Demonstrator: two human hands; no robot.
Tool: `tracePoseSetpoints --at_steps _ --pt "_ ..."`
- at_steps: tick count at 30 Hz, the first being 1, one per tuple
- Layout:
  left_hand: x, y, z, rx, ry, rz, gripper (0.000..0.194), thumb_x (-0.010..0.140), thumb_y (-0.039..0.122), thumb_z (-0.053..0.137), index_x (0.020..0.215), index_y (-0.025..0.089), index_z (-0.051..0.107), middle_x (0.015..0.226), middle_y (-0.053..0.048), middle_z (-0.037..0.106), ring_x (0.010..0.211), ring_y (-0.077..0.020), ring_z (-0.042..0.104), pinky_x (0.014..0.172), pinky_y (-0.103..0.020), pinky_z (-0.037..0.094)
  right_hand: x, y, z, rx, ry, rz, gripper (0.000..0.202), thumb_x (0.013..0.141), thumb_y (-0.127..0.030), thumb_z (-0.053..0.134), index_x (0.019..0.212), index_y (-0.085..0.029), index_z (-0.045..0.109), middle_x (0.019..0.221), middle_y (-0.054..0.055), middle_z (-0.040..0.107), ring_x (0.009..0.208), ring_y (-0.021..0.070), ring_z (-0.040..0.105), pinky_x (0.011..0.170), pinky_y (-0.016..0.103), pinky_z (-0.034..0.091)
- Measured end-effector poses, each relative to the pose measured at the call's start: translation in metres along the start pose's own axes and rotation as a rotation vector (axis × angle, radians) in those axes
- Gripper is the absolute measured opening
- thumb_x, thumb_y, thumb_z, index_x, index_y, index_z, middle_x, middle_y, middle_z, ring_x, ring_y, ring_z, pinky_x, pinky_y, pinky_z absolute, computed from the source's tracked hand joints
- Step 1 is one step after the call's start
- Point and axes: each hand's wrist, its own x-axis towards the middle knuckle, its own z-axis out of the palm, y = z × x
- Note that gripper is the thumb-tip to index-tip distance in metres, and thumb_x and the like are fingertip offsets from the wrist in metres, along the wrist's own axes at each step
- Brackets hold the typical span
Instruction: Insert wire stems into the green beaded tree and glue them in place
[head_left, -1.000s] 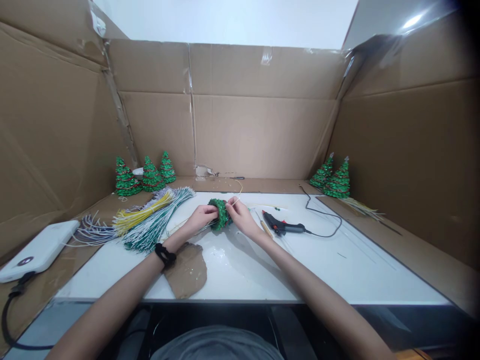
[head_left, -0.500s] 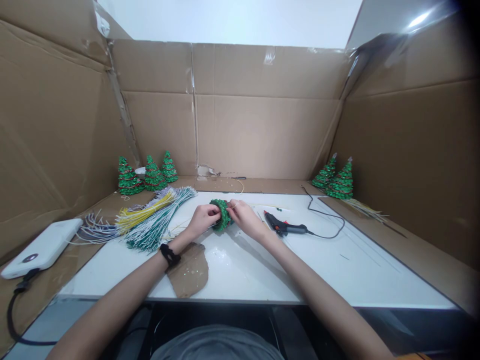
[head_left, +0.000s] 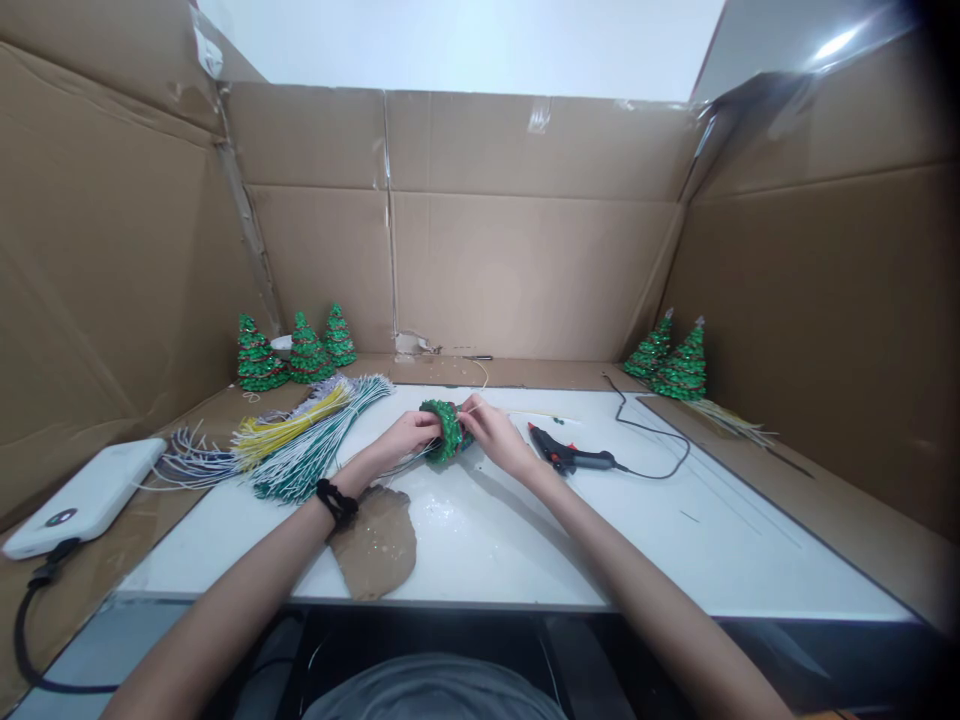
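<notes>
A small glittery green Christmas tree (head_left: 445, 434) lies tipped on its side between my hands, with its wide base to the left. My left hand (head_left: 412, 432) is closed at that base, its fingertips partly hidden by the rim. On the other side, my right hand (head_left: 491, 430) pinches a thin pale wire (head_left: 466, 409) against the tree's side, where some red shows. Thin wires trail from under my left hand. A black band circles my left wrist. To the right of the tree lies a black glue gun (head_left: 570, 450) with its cord.
Bundles of green (head_left: 300, 460) and yellow wire (head_left: 289, 422) lie on the left. Finished-looking trees stand at back left (head_left: 259, 355) and back right (head_left: 681, 362). A white power bank (head_left: 86, 497) is far left. A cardboard scrap (head_left: 379, 545) lies near the front edge. Cardboard walls (head_left: 525, 260) surround the table.
The tree has turned slightly in my hands, showing more of its base rim. My left fingers have moved a little deeper behind the rim; my right fingers have lifted slightly.
</notes>
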Motion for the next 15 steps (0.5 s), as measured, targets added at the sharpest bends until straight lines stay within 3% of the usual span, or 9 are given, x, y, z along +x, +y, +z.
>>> tracePoseSetpoints --at_steps 4,8,15 --pt "-0.003 0.004 0.002 0.019 0.039 0.012 0.020 0.068 0.029 0.057 0.075 0.011 0.062 0.055 0.006 0.043 0.048 -0.0057 0.026 0.047 -0.021 0.017 -0.001 0.000 0.003 0.077 0.140 0.071 0.027 0.089 -0.041 0.040 0.073 -0.021 0.046 0.067 0.000 0.053 0.060 0.0140 0.048 0.059 0.025 0.039" --pt "-0.003 0.005 0.002 0.020 0.035 0.042 0.014 0.064 0.020 0.054 0.073 0.012 0.062 0.059 0.005 0.049 0.052 -0.0068 0.036 0.051 -0.020 0.027 -0.002 -0.005 0.007 0.051 0.191 0.115 0.029 0.086 -0.042 0.045 0.067 -0.020 0.046 0.062 -0.001 0.053 0.056 0.0135 0.046 0.057 0.025 0.038" --pt "0.001 -0.002 -0.003 0.027 -0.004 0.049 0.014 0.062 0.017 0.053 0.073 0.012 0.060 0.065 0.002 0.054 0.060 -0.0093 0.045 0.057 -0.020 0.033 -0.001 -0.014 0.007 0.226 0.374 0.131 0.022 0.084 -0.040 0.051 0.075 -0.020 0.049 0.068 0.000 0.055 0.062 0.0144 0.051 0.060 0.025 0.041"
